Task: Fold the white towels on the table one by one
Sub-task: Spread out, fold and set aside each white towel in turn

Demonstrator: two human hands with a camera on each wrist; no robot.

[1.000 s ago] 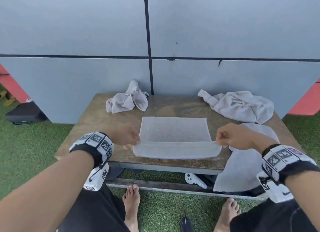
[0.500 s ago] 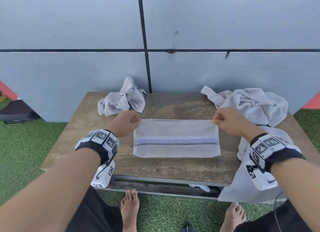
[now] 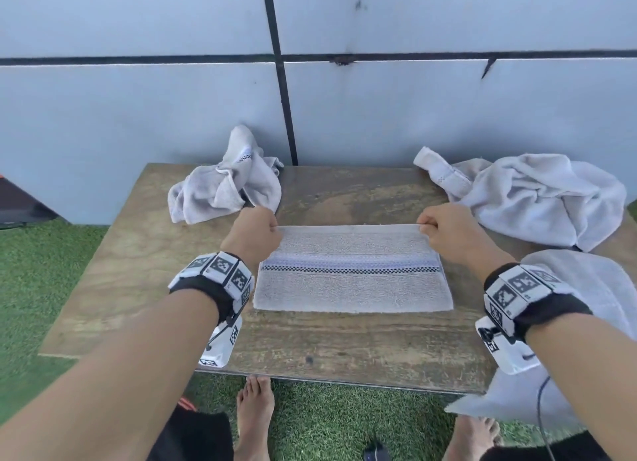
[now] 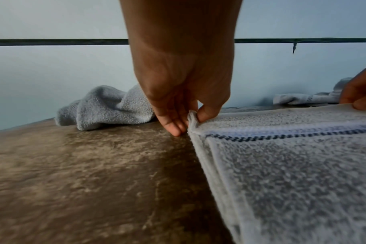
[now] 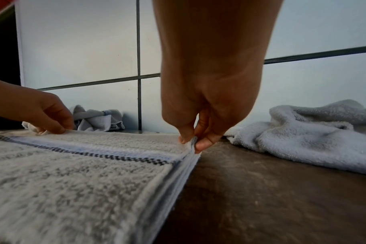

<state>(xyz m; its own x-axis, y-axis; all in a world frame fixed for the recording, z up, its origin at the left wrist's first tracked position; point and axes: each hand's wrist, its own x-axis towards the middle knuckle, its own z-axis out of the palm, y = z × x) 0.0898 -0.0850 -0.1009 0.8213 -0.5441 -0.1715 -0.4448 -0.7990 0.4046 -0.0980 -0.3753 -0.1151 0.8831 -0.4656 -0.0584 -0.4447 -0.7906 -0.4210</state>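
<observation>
A wooden table (image 3: 144,288) stands on green turf before a pale panelled wall (image 3: 138,116). A big crumpled towel (image 3: 537,198) lies at its far right, another towel (image 3: 593,288) hangs over the near right edge, and a smaller bunched towel (image 3: 224,188) sits far left. In the middle lies the folded towel (image 3: 351,288), flat, its checked stripe running left to right. The left hand (image 3: 253,235) pinches its far left corner between thumb and fingers; the right hand (image 3: 448,231) pinches the far right corner likewise.
</observation>
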